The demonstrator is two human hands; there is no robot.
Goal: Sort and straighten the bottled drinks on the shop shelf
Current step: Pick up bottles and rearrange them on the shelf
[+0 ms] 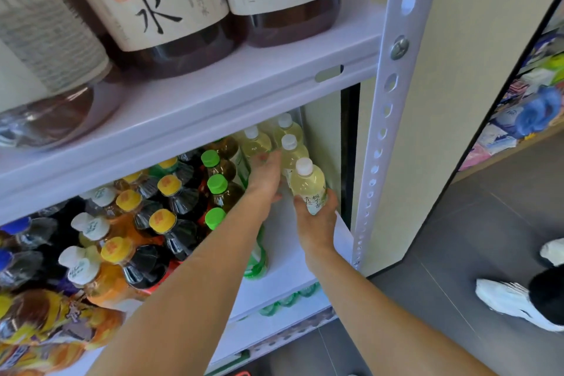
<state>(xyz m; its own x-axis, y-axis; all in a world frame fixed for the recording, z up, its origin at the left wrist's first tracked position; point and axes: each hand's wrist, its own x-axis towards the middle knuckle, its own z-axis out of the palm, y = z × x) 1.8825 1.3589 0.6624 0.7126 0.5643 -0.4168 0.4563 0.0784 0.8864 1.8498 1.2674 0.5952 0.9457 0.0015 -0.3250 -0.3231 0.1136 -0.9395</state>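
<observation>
On the middle shelf [283, 253] my right hand [317, 223] grips the lower body of a pale yellow bottle with a white cap [308, 183], upright at the right end. Behind it stand three more pale yellow bottles [290, 149] in the back corner. My left hand [265, 177] reaches in beside them, fingers straight, touching one pale bottle and the green-capped bottles [217, 184] to its left. Further left are rows of yellow-capped dark drinks [164, 220] and white-capped orange drinks [91, 229].
The shelf above [213, 94] carries big brown bottles with cream labels [171, 9]. A white perforated upright [384, 119] bounds the shelf on the right. Green bottles [287, 299] show on the shelf below. A person's white shoes [515, 299] stand on the grey floor at right.
</observation>
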